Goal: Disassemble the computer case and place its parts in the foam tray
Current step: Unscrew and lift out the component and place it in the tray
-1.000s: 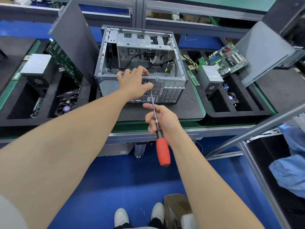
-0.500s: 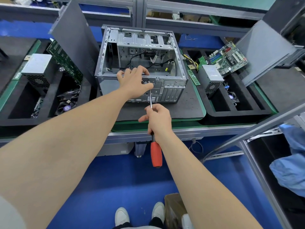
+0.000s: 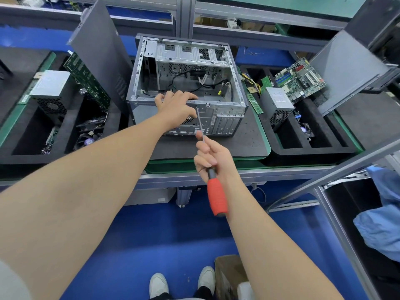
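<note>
Head view: the computer case (image 3: 227,124) lay on its side on a dark mat (image 3: 249,146) at the middle of the bench, with its open side up and its rear panel facing the person. Loose black cables (image 3: 216,83) lay inside it. The left hand (image 3: 175,109) rested on the near upper edge of the case, its fingers curled over the rim and gripping it. The right hand (image 3: 213,156) was closed around a screwdriver (image 3: 217,198) where the metal shaft meets the red handle, and the handle stuck out below the hand towards the person. The shaft ran up and slightly left. Its tip met the rear panel just under the top rim, right beside the left hand's thumb.

To the right of the mat sat a black foam tray (image 3: 303,153). It held a grey power supply (image 3: 278,102), a green motherboard (image 3: 299,77) propped at its far end and a small fan (image 3: 306,129) in a near slot. A grey side panel (image 3: 346,70) leaned at the tray's right side. A green memory stick (image 3: 253,102) lay between the case and the tray.

To the left, a second foam tray (image 3: 32,158) held another power supply (image 3: 50,85), a circuit board (image 3: 88,83) and a fan (image 3: 87,139), and another side panel (image 3: 101,46) stood upright beside the case. On the near blue floor were white shoes (image 3: 159,285) and a cardboard box (image 3: 229,276).
</note>
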